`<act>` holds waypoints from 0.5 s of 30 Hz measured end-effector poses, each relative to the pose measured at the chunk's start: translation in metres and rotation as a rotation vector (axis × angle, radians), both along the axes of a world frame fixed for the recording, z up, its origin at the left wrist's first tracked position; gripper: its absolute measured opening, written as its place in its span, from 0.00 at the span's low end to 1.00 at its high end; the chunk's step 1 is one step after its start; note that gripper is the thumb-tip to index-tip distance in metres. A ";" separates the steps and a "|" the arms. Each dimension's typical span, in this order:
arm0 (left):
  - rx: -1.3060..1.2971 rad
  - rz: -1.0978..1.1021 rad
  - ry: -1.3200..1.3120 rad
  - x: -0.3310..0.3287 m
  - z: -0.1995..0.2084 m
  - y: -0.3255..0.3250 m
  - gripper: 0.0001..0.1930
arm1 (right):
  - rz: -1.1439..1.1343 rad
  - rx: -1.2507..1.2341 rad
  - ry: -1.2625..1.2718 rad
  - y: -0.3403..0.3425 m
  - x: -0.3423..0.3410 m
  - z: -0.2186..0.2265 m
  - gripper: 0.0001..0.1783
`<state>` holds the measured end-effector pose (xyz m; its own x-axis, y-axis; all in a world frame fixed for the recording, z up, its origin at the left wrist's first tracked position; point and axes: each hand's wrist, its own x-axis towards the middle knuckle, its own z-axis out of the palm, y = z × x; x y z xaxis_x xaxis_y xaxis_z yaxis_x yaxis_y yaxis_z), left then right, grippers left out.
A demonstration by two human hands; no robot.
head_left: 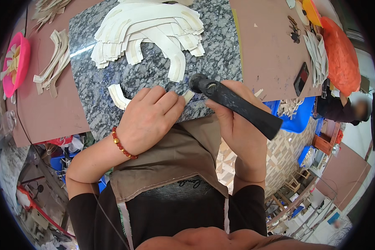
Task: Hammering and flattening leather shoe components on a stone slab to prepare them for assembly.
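On the grey speckled stone slab [85,79] lies a curved white strip [119,98] with a beige band along it. My left hand [150,114], fingers curled together, presses and grips the strip; its middle is hidden beneath the hand, and one end pokes out by the fingertips. My right hand [243,125] is closed round a black hammer [243,107]. The hammer's head is just above the slab, right beside the strip's right end. Whether it touches the slab I cannot tell. Farther back, a fanned pile of similar white strips [150,25] covers the slab's far part.
Bundles of strips [56,56] and a pink basin [18,62] occupy the brown table's left side. At right are keys [294,31], a phone [301,79], stacked pieces [316,56], a red plastic bag [341,58] and a blue bin [300,121]. Another person [341,108] is beyond.
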<state>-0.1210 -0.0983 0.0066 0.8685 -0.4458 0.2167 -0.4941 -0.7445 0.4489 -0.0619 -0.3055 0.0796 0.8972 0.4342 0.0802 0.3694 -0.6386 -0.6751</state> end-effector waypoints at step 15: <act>-0.278 0.032 0.120 0.006 -0.004 0.012 0.14 | 0.085 -0.129 0.073 -0.005 -0.004 -0.007 0.10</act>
<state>-0.1147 -0.0868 0.0030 0.9080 -0.3556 0.2217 -0.4035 -0.5991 0.6916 -0.0658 -0.3103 0.0731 0.8582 0.5113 -0.0451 0.3788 -0.6902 -0.6166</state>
